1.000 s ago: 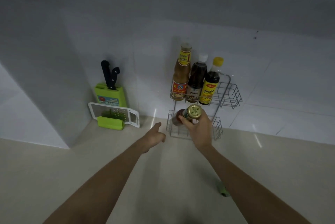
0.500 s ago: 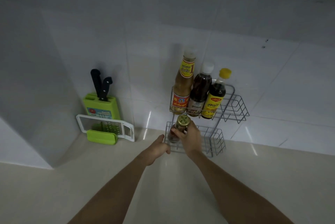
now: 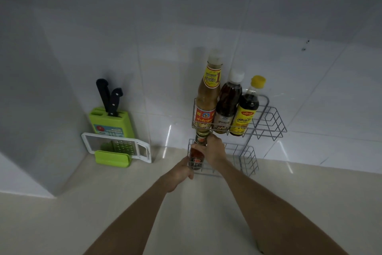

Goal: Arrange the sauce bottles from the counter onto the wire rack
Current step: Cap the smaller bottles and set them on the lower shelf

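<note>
A two-tier wire rack [image 3: 268,122] stands on the counter against the tiled wall. Its upper tier holds three bottles: a tall tan sauce bottle [image 3: 207,97], a dark bottle with a white cap [image 3: 227,104] and a dark bottle with a yellow cap [image 3: 246,110]. My right hand [image 3: 215,149] grips a small red-brown jar [image 3: 197,153] with a gold lid, standing at the left end of the lower tier. My left hand [image 3: 178,174] is at the rack's front left corner, fingers curled against the wire beside the jar.
A green knife block [image 3: 112,120] with two black-handled knives stands left of the rack by the wall. A white and green grater [image 3: 115,149] leans in front of it. A wall corner juts out at the far left. A small green object [image 3: 259,249] lies by my right forearm.
My right hand has carried the jar down and forward from in front of the rack into the lower tier's left end. My left hand has moved up to the rack's front edge.
</note>
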